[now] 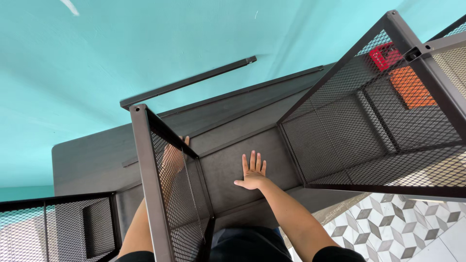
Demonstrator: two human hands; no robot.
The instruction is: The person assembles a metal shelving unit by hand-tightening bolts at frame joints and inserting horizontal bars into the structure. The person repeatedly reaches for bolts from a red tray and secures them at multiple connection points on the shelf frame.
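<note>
Right hand (252, 175) lies flat, fingers spread and gripping nothing, palm down on the dark board (233, 167) running lengthwise away between two mesh panels. Left hand (173, 157) sits behind the left mesh panel (177, 194), on the board's left side; its grip can't be made out.

left hand (174, 157): mostly screened by the mesh panel (177, 194); only fingertips clear its top edge, so its grip cannot be told.
left forearm: blurred through the mesh, cut by the bottom edge.
right arm: cut at the bottom edge.
red and orange things (400, 73): seen only through the right mesh frame (369, 121); kind unclear.
right mesh frame: runs off the right edge.
</note>
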